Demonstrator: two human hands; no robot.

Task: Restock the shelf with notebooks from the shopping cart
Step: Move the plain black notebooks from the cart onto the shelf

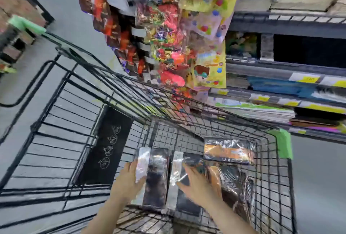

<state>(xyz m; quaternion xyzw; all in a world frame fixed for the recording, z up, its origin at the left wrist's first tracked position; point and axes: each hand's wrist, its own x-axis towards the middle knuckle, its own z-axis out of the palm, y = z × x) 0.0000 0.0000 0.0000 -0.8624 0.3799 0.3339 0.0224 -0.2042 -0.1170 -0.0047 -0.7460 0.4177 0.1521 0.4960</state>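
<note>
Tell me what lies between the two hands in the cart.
In the head view, a dark shrink-wrapped notebook pack lies between the left hand and right hand, with shiny wrap beside it.

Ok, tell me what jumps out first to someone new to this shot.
The bright hanging toy packets at top centre grab the eye first. Below them, the black wire shopping cart fills the frame, where the left hand and right hand rest on dark plastic-wrapped notebook packs.

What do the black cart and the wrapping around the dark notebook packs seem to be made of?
The black grid-walled shopping cart looks like metal wire with a matte dark coating: thin crossing rods. The dark notebook pack seems wrapped in clear glossy plastic film, judging by its bright wrinkled glare.
</note>
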